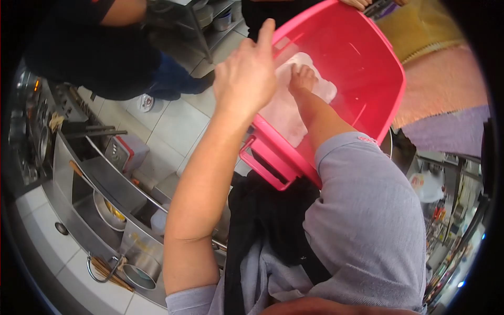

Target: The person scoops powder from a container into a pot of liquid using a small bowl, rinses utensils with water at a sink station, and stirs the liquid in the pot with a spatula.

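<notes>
My left hand (245,71) grips the near left rim of a large pink plastic tub (370,79), one finger stretched up along the edge and the others partly hidden. Inside the tub lies a whitish, pink-tinted mass (281,107); whether it is powder or dough I cannot make out. My right hand (303,79) reaches down into the tub, with curled fingers against this mass. The tub is tilted, and its side handle (265,165) faces my body. Another person's hand (357,3) rests at the far rim.
A person in dark clothes (94,52) stands at the upper left. Steel counters with a frying pan (109,210) and a metal pot (140,272) run along the left. A red-and-white container (127,152) stands there too. Coloured cloths (436,79) lie at the right.
</notes>
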Demonstrator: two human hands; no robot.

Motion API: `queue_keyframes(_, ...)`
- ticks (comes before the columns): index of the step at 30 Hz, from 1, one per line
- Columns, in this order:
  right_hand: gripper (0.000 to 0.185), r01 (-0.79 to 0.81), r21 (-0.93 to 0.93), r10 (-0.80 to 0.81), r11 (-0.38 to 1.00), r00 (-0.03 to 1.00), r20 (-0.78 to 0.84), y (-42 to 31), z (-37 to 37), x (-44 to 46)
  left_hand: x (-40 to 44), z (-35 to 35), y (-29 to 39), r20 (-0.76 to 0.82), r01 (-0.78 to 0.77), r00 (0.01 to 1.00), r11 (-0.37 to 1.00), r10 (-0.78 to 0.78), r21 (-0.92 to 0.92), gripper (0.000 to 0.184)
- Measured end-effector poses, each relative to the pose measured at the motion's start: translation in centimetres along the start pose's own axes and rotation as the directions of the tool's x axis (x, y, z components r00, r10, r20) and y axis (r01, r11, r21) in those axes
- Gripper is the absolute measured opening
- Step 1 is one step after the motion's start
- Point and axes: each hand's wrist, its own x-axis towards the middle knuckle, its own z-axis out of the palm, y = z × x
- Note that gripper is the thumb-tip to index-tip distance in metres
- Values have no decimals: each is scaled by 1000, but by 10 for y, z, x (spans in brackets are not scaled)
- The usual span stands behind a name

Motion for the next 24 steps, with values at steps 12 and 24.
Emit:
queue_keyframes(12,70,-320,334,122,886,858,498,-21,22,-33,-2,-5,8,20,51,999,998,-50,-36,71)
queue_keyframes(24,70,70,481,-342,874,792,506,-35,71,-11,-4,-7,10,37,62,997,998,-61,-11,73)
